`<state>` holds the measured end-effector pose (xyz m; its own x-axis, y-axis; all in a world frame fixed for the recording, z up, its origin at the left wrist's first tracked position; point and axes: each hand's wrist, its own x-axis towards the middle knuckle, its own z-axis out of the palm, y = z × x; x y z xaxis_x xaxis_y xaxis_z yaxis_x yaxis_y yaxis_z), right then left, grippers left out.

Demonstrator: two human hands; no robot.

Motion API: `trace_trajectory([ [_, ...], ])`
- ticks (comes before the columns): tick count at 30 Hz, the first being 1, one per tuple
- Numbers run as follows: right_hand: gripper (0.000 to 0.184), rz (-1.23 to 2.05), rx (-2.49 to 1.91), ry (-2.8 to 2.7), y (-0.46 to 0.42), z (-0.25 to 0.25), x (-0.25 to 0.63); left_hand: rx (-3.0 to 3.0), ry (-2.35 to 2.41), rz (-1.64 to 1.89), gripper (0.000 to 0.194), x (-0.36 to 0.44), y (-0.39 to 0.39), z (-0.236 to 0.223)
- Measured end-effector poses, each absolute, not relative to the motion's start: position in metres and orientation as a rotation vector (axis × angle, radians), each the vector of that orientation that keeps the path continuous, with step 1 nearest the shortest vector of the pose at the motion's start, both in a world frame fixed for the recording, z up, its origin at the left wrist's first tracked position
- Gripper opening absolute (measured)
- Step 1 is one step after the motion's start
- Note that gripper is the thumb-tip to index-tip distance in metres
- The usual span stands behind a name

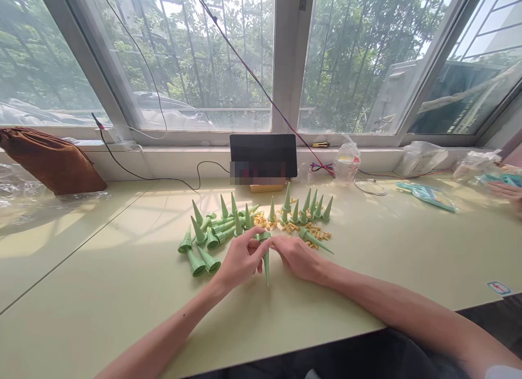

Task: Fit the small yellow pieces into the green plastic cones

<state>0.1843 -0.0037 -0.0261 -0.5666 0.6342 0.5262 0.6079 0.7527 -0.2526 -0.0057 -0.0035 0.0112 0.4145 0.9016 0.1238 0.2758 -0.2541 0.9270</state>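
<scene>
My left hand (241, 258) and my right hand (297, 256) meet at the middle of the pale green table (122, 270). Together they pinch a green plastic cone spike (266, 262) whose tip points toward me. Just beyond them lies a heap of several green cones (207, 235), some lying, some upright. A row of upright cones (305, 207) stands to the right of it. Small yellow pieces (304, 229) are scattered among the cones. One long cone (316, 240) lies beside my right hand.
A dark tablet (263, 156) leans at the window sill. A brown pouch (51, 161) lies at far left, plastic bags (346, 161) and a teal tool (428, 196) at the right. Another person's hand (509, 194) shows at the right edge. Cables run along the sill.
</scene>
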Motion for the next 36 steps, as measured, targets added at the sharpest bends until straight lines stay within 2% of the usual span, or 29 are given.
trace_trajectory([
  [7,0.019,0.344,-0.869,-2.186,-0.004,-0.031,0.184,1.926,0.931,0.900,0.028,-0.007,-0.004,0.010],
  [15,0.028,0.513,-0.886,-2.109,-0.005,-0.029,0.180,1.974,0.961,0.900,0.027,-0.007,-0.003,0.008],
  [21,0.032,0.484,-0.908,-2.000,-0.006,-0.023,0.176,1.760,0.970,0.901,0.030,-0.005,-0.002,0.011],
  [26,0.016,0.426,-0.945,-1.920,-0.007,-0.020,0.177,1.521,1.001,0.894,0.034,-0.004,0.000,0.015],
  [29,0.019,0.417,-0.902,-1.927,-0.006,-0.023,0.178,1.404,0.992,0.887,0.036,-0.005,0.002,0.016],
  [36,0.014,0.113,-0.814,-2.008,-0.003,-0.022,0.181,1.319,0.988,0.879,0.038,-0.006,0.003,0.016],
])
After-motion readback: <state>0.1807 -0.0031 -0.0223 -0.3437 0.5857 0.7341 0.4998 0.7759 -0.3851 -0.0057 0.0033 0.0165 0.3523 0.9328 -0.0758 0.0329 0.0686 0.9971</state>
